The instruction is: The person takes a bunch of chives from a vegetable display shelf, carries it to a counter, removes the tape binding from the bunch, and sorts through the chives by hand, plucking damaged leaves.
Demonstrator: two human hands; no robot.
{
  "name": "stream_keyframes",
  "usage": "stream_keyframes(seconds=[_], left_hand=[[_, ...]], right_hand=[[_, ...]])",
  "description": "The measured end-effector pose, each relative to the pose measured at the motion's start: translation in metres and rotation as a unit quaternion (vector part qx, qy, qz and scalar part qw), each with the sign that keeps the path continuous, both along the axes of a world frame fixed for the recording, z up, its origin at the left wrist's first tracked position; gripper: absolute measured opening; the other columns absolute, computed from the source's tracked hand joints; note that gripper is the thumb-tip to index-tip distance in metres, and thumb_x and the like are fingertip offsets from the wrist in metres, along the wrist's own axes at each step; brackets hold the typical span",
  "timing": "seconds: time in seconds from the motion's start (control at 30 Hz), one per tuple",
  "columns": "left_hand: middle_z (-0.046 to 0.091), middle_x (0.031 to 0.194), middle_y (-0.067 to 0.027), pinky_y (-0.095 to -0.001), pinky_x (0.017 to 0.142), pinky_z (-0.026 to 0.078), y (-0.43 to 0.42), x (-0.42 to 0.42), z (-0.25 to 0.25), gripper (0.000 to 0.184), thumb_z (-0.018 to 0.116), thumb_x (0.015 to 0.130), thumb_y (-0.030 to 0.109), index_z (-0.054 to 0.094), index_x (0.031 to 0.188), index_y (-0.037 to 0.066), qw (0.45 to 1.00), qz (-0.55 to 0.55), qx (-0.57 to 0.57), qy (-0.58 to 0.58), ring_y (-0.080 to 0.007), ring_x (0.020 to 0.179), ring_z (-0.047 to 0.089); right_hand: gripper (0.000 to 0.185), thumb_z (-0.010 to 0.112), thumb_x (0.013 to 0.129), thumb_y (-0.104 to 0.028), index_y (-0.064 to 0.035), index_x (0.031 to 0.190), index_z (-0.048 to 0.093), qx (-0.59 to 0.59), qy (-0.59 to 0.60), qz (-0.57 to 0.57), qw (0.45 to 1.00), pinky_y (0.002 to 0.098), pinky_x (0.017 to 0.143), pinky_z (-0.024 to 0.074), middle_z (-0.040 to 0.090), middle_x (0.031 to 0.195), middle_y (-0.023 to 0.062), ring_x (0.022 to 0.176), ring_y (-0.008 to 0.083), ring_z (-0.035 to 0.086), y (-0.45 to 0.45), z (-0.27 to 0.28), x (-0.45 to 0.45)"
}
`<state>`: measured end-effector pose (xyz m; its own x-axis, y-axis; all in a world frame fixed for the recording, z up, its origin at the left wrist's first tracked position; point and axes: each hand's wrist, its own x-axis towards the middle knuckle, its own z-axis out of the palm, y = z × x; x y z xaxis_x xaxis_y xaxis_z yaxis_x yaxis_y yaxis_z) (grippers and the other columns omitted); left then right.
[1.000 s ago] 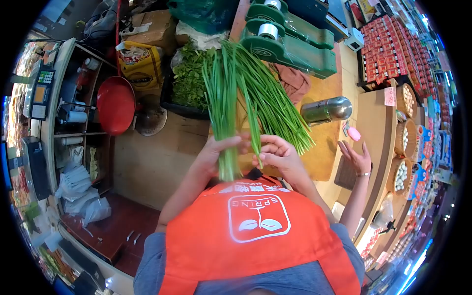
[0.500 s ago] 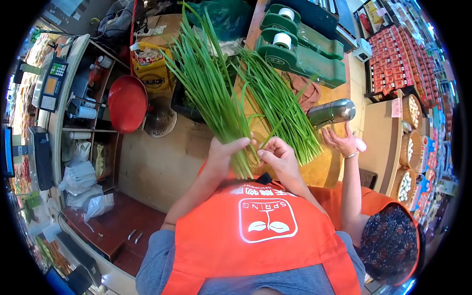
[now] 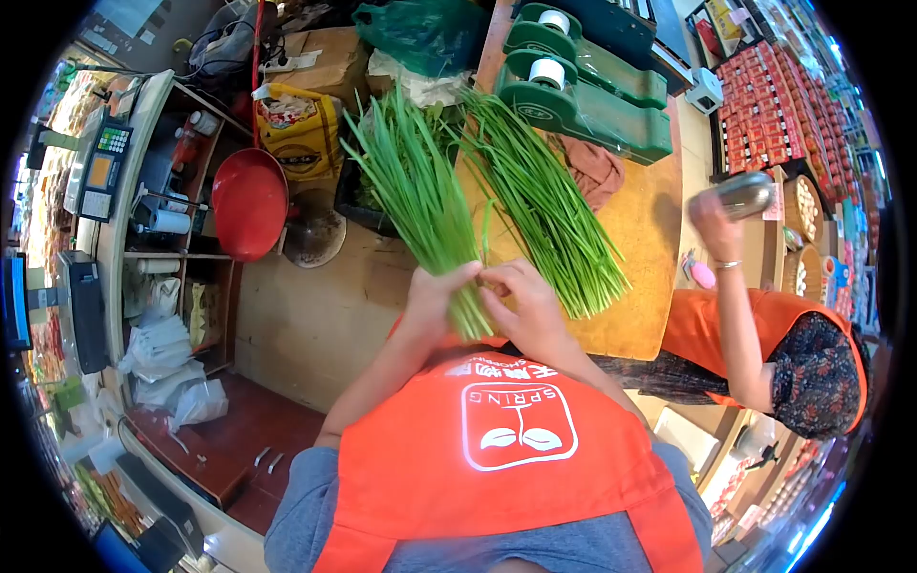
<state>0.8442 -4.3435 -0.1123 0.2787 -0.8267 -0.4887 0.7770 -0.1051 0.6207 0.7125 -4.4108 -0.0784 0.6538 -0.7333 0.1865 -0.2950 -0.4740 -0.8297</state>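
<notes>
A bunch of long green stalks (image 3: 411, 181) slants up and left from my left hand (image 3: 437, 298), whose fingers are wrapped round its lower end. Right beside it, my right hand (image 3: 521, 304) pinches at the stalk ends, with a thin green blade rising near the fingertips. A second pile of green stalks (image 3: 549, 210) lies on the yellow board (image 3: 645, 248), to the right of my hands and not touched by them. Below the hands is the red apron (image 3: 506, 430).
Green tape dispensers (image 3: 592, 105) stand at the back beside a brown cloth (image 3: 590, 172). Leafy greens fill a black crate (image 3: 361, 199) behind the bunch. At right, a co-worker's hand (image 3: 714, 220) holds a metal flask (image 3: 745, 195). A red bowl (image 3: 250, 203) is at left.
The held bunch has swung left from upright, and my right hand has moved in closer to it. The co-worker has lifted the flask off the board and moved it right.
</notes>
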Motion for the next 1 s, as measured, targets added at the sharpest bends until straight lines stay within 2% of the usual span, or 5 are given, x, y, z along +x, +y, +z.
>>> stream_keyframes(seconds=[0.07, 0.17, 0.3, 0.5, 1.0], left_hand=[[0.06, 0.093, -0.0079, -0.029, 0.073, 0.05, 0.001, 0.0, 0.004, 0.03, 0.065, 0.076, 0.003, 0.054, 0.104, 0.0, 1.0, 0.01, 0.008, 0.012, -0.0162, 0.083, 0.06], [0.061, 0.091, -0.0076, -0.0289, 0.073, 0.05, 0.003, 0.0, 0.004, 0.029, 0.065, 0.075, 0.003, 0.055, 0.102, -0.001, 1.0, 0.014, 0.007, 0.014, -0.0161, 0.08, 0.06], [0.061, 0.09, -0.0084, -0.029, 0.072, 0.05, 0.001, -0.001, 0.006, 0.028, 0.065, 0.075, 0.002, 0.055, 0.101, -0.001, 0.999, 0.036, 0.012, -0.008, -0.0168, 0.08, 0.06], [0.062, 0.088, -0.0097, -0.0294, 0.072, 0.051, 0.01, 0.001, 0.01, 0.024, 0.064, 0.074, 0.001, 0.056, 0.097, -0.001, 0.994, 0.111, 0.012, 0.018, -0.0184, 0.079, 0.061], [0.062, 0.09, -0.0132, -0.0327, 0.074, 0.051, 0.073, 0.086, -0.01, 0.023, 0.06, 0.079, 0.004, 0.056, 0.101, -0.002, 0.946, 0.304, 0.01, 0.114, -0.0226, 0.082, 0.062]], right_hand=[[0.015, 0.064, 0.08, -0.013, -0.0019, 0.089, 0.06, 0.258, -0.081, -0.061, 0.961, 0.0249, 0.057, 0.0443, 0.06, 0.074, 0.0029, 0.065, 0.0084, 0.055, 0.009, 0.004, -0.003], [0.014, 0.065, 0.08, -0.015, -0.0022, 0.087, 0.061, 0.345, 0.014, -0.032, 0.938, 0.0222, 0.058, 0.0439, 0.062, 0.072, 0.002, 0.065, 0.0064, 0.055, -0.001, 0.004, -0.007], [0.016, 0.064, 0.083, -0.015, 0.0003, 0.086, 0.061, 0.443, -0.046, -0.033, 0.895, 0.0194, 0.054, 0.0425, 0.061, 0.072, 0.0019, 0.059, 0.0057, 0.053, -0.003, -0.002, -0.002], [0.015, 0.062, 0.084, -0.014, 0.0006, 0.087, 0.061, 0.45, -0.133, -0.049, 0.882, 0.0205, 0.059, 0.0433, 0.061, 0.072, 0.0037, 0.061, 0.0072, 0.054, 0.004, -0.015, 0.009], [0.011, 0.06, 0.084, -0.012, -0.0005, 0.082, 0.06, 0.388, 0.041, 0.169, 0.905, 0.0206, 0.057, 0.0445, 0.06, 0.071, 0.0028, 0.061, 0.0076, 0.055, -0.029, 0.018, 0.1]])
